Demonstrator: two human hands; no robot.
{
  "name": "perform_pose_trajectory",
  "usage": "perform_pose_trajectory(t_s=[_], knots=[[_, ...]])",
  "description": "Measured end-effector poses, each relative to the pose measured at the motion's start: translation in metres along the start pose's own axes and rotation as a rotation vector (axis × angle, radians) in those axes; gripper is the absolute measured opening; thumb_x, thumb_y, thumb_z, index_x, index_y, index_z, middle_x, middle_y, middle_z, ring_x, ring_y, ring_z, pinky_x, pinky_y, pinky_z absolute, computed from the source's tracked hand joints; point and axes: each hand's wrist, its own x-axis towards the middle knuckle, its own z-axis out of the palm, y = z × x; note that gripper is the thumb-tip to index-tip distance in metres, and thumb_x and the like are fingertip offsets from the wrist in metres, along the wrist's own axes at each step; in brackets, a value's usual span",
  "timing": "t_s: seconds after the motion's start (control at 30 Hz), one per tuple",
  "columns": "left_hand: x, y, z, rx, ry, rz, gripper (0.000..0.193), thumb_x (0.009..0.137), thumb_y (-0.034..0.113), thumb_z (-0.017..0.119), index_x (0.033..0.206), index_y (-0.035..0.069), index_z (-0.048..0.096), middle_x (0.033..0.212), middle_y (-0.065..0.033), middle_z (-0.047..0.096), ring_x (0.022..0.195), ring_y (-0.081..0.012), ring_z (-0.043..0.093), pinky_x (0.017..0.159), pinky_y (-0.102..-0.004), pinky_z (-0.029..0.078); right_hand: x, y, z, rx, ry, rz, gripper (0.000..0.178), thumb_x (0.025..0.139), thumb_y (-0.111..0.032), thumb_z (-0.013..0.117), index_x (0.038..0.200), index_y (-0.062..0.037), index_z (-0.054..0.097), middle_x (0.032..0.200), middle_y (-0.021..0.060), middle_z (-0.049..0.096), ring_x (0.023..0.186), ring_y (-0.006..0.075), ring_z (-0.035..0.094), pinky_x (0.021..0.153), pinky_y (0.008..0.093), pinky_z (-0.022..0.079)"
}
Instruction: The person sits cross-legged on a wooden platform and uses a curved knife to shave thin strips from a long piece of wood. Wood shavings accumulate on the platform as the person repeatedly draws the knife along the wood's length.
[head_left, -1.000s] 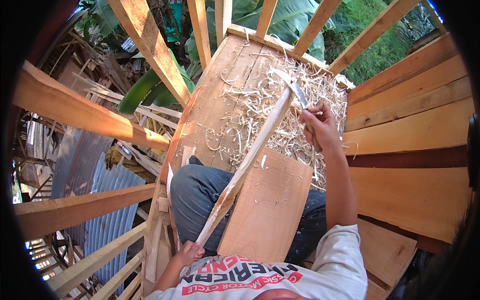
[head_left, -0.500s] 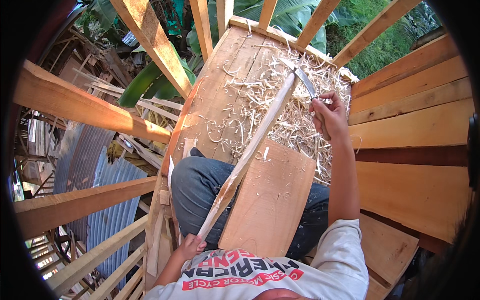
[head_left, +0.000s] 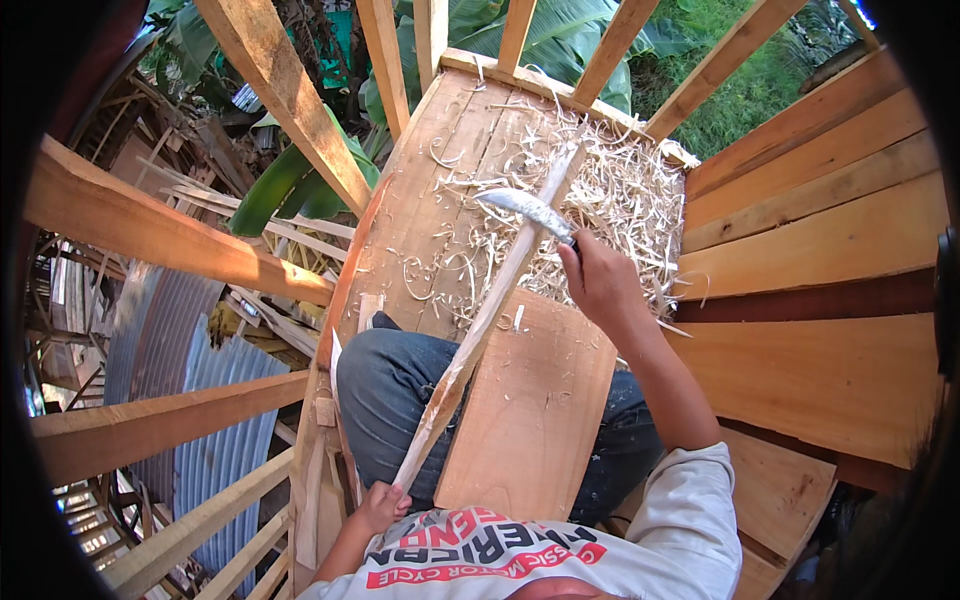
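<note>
My left hand (head_left: 378, 505) grips the near end of a long pale wooden stick (head_left: 478, 330) that slants up and away to the right across my lap. My right hand (head_left: 600, 285) holds the handle of a knife, whose curved metal blade (head_left: 522, 208) lies across the upper part of the stick. A flat reddish board (head_left: 530, 410) rests on my jeans-clad knees (head_left: 385, 385) under the stick. The stick's far tip reaches into a heap of curled wood shavings (head_left: 610, 190).
I sit on a raised plank platform (head_left: 440, 150) framed by slanted timber beams (head_left: 150, 240). Wide plank walls (head_left: 830, 230) rise on the right. Corrugated metal sheets (head_left: 190, 400) and banana leaves lie below on the left.
My right hand and the knife have drawn back down the stick toward me, from near its far tip. My left hand keeps its hold on the near end.
</note>
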Motion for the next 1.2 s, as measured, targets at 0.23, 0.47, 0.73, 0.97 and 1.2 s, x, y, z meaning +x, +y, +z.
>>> perform_pose_trajectory(t_s=[0.23, 0.47, 0.73, 0.97, 1.2], knots=[[0.008, 0.010, -0.001, 0.104, 0.026, 0.072, 0.066, 0.092, 0.061, 0.038, 0.056, 0.005, 0.041, 0.052, 0.0019, 0.039, 0.047, -0.0064, 0.037, 0.045, -0.0233, 0.030, 0.028, 0.070, -0.026, -0.086, 0.194, 0.239, 0.032, 0.096, -0.026, 0.042, 0.080, 0.0001, 0.050, 0.056, 0.0219, 0.052, 0.057, 0.0404, 0.058, 0.054, 0.0493, 0.042], [-0.001, 0.007, 0.000, 0.050, -0.005, 0.015, 0.065, 0.091, 0.061, 0.038, 0.057, 0.005, 0.041, 0.052, 0.0025, 0.039, 0.047, -0.0063, 0.036, 0.045, -0.0225, 0.028, -0.005, 0.036, -0.026, 0.206, 0.142, 0.265, 0.029, 0.096, -0.024, 0.042, 0.085, 0.0010, 0.052, 0.056, 0.0191, 0.051, 0.053, 0.0373, 0.055, 0.050, 0.0427, 0.039], [0.002, 0.007, -0.001, 0.025, -0.010, 0.002, 0.064, 0.091, 0.061, 0.038, 0.059, 0.006, 0.041, 0.053, 0.0027, 0.039, 0.047, -0.0061, 0.034, 0.044, -0.0223, 0.027, 0.024, 0.032, -0.010, 0.043, 0.050, 0.153, 0.029, 0.096, -0.027, 0.045, 0.082, -0.0024, 0.054, 0.062, 0.0199, 0.057, 0.056, 0.0409, 0.056, 0.053, 0.0470, 0.044], [-0.006, 0.012, -0.003, 0.022, -0.032, -0.036, 0.063, 0.091, 0.061, 0.039, 0.059, 0.006, 0.041, 0.054, 0.0023, 0.040, 0.047, -0.0065, 0.035, 0.044, -0.0223, 0.028, 0.019, 0.020, -0.012, 0.001, 0.045, 0.102, 0.037, 0.096, -0.029, 0.043, 0.076, -0.0001, 0.052, 0.056, 0.0211, 0.055, 0.052, 0.0380, 0.057, 0.050, 0.0459, 0.045], [0.008, 0.002, -0.003, 0.080, 0.007, 0.016, 0.065, 0.090, 0.062, 0.038, 0.059, 0.006, 0.042, 0.053, 0.0022, 0.040, 0.047, -0.0071, 0.036, 0.045, -0.0237, 0.030, 0.039, 0.062, -0.042, -0.044, 0.165, 0.284, 0.035, 0.097, -0.031, 0.041, 0.080, -0.0020, 0.054, 0.057, 0.0200, 0.054, 0.055, 0.0400, 0.056, 0.051, 0.0470, 0.042]])
